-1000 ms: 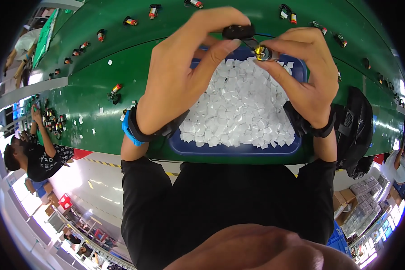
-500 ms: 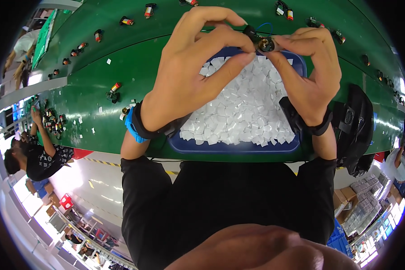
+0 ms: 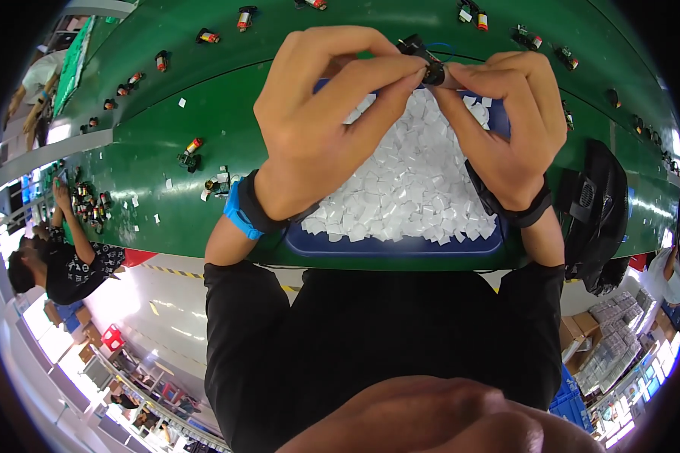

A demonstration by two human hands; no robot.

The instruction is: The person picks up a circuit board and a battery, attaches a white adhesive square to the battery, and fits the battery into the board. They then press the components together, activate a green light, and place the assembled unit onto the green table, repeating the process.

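Both my hands are raised over a blue tray (image 3: 400, 245) heaped with small white paper squares (image 3: 419, 192). My left hand (image 3: 325, 121) and my right hand (image 3: 506, 124) pinch a small black cylindrical part (image 3: 425, 59) between their fingertips, above the far end of the tray. The left wrist wears a blue band (image 3: 238, 211) and the right wrist a black band (image 3: 517, 208). Thin wires show behind the part.
The tray lies on a long green conveyor belt (image 3: 166, 136) that carries several small motor-like parts (image 3: 193, 151) and stray white scraps. A black fan-like device (image 3: 593, 211) stands at the right. Another seated person (image 3: 68, 257) works further down the line at the left.
My hands have risen and moved farther over the tray with the small part, which has turned between my fingertips.
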